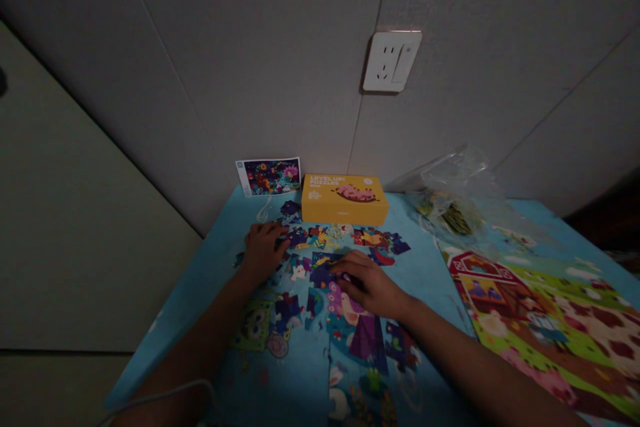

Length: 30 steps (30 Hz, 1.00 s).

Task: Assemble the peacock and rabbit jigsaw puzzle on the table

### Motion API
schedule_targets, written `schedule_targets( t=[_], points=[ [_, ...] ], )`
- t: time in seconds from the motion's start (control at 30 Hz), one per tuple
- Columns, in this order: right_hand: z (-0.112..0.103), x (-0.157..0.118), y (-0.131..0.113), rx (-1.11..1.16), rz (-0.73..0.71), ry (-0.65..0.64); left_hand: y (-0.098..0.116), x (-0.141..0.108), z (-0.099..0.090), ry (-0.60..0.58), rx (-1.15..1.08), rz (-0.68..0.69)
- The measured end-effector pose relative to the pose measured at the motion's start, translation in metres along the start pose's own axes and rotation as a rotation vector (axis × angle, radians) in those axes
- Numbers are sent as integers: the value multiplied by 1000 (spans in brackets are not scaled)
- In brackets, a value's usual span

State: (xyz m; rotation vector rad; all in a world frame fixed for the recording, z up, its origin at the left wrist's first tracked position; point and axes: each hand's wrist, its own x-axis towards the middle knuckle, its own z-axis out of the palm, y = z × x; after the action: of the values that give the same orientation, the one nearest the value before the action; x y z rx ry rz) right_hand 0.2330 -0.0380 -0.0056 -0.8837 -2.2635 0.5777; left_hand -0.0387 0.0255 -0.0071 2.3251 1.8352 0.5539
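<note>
Jigsaw puzzle pieces (299,238), mostly dark blue and purple, lie over a light blue tabletop printed with cartoon figures. My left hand (263,250) rests at the left side of these pieces. Its fingers are bent a little and apart, with the tips at the edge of a piece. Over the middle of the pieces is my right hand (367,280), its thumb and fingers closed around a dark purple puzzle piece (346,277), which they partly cover. Loose pieces (287,310) lie nearer to me, between my forearms.
A yellow puzzle box (345,200) stands at the back against the wall, beside a leaning picture card (270,177). To the right sit a clear plastic bag (453,213) with green pieces inside and a farm-scene puzzle (545,327). A white cable (170,390) crosses my left forearm.
</note>
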Motion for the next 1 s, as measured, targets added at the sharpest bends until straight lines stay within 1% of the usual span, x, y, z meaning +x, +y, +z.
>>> schedule_targets(
  t=[0.17,0.23,0.33,0.4,0.47,0.53,0.63,0.7,0.77,0.9,1.0],
  points=[
    [0,-1,1,3,2,-4,1,-1,-6,-23,29,-21],
    [1,-1,1,2,4,-10,2,-4,-11,-62,74,-27],
    [0,0,1,2,0,-11,1,-6,-20,-159,128,-27],
    [0,0,0,3,0,-17,-1,-6,-26,-222,123,-26],
    [0,0,0,1,4,-22,-2,-5,-31,-261,96,-27],
    [0,-1,1,0,7,-23,-3,-4,-34,-281,67,-26],
    [0,-1,1,8,5,-19,-3,-3,-32,-285,32,-8],
    [0,0,0,12,2,-20,-4,-4,-29,-242,-11,28],
    [0,0,0,13,3,-24,-4,-5,-25,-147,-72,99],
    [1,-1,1,10,4,-27,-1,-8,-21,64,-197,341],
    [2,-2,3,6,4,-29,5,-10,-23,142,-240,479]
  ],
)
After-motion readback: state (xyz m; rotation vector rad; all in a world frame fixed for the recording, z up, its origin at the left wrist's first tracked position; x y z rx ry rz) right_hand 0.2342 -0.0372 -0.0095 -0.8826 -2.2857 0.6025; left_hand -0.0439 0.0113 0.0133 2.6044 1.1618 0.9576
